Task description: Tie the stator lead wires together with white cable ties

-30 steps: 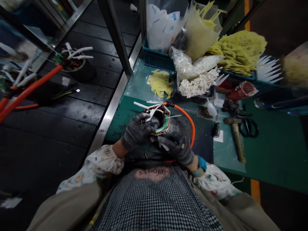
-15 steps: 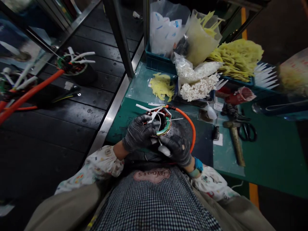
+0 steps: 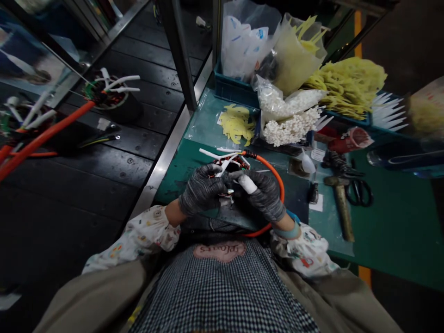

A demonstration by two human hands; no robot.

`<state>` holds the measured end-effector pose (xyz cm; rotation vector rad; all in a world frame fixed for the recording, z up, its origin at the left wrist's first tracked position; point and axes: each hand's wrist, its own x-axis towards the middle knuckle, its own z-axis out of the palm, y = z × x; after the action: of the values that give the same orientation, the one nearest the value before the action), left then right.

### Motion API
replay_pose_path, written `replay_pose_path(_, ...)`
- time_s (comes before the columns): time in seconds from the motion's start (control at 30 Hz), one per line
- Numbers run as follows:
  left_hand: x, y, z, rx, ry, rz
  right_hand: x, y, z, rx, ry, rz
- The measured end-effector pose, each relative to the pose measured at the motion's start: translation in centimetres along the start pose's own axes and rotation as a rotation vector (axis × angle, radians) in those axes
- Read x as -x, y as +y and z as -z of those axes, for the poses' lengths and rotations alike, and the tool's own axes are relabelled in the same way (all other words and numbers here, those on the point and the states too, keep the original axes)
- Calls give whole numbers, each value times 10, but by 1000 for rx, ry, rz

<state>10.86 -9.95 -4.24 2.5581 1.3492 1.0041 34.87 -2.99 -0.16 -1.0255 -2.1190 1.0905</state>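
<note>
A round wound coil part (image 3: 231,163) with copper windings, white sleeves and an orange cable (image 3: 274,172) sits on the green bench (image 3: 388,222) close to my body. My left hand (image 3: 203,193), in a dark glove, is closed around its left side. My right hand (image 3: 263,194), also gloved, lies over its right side with fingers curled, pinching a short white sleeve piece (image 3: 247,183). Most of the coil is hidden under both hands.
Behind the coil lie yellow paper slips (image 3: 236,124), bags of white pieces (image 3: 287,121) and yellow strips (image 3: 347,81) in blue bins. A hammer (image 3: 342,201) and scissors (image 3: 360,192) lie right. On the dark conveyor (image 3: 114,157) at left stands another coil (image 3: 111,92) with orange cable.
My right hand has moved up from below the coil to over its right side, carrying the white sleeve piece. The left hand keeps its hold. The view shifted slightly.
</note>
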Motion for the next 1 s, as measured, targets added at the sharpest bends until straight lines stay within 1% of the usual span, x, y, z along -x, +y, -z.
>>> replay_pose_path(0.07, 3, -2, -1, 1, -2, 23, -1, -1, 6, -85, -75, 28)
replay_pose_path(0.1, 4, -2, -1, 3, -19, 38, 0, -1, 8, -95, -71, 28)
replay_pose_path(0.13, 4, -3, -1, 6, -40, 49, 1, 0, 7, -87, -45, 21)
replay_pose_path(0.2, 4, -2, -1, 14, -69, 62, 3, 4, 3, -67, 50, 21)
replay_pose_path(0.3, 2, -1, -1, 35, -13, 45, 6, 8, -4, -75, 155, 90)
replay_pose_path(0.37, 1, -1, -2, 48, 28, 13, 6, 8, -6, -86, 173, 136)
replay_pose_path(0.5, -1, -3, -4, -2, 127, -57, 5, 4, -4, -103, 109, 175)
replay_pose_path(0.57, -2, -3, -4, -33, 144, -66, 5, 4, -3, -83, 85, 202)
replay_pose_path(0.67, -2, -4, -4, -49, 97, -31, 7, 8, -3, -47, 120, 232)
replay_pose_path(0.73, -1, -5, -3, -30, 67, -1, 7, 11, -4, -43, 168, 213)
replay_pose_path(0.8, 0, -5, -3, 7, 53, 8, 7, 13, -4, -43, 183, 194)
replay_pose_path(0.9, -1, -4, 0, 29, 59, 18, 5, 13, -4, -27, 147, 214)
replay_pose_path(1.0, -3, -3, 0, 15, 74, 27, 7, 13, -2, -28, 76, 255)
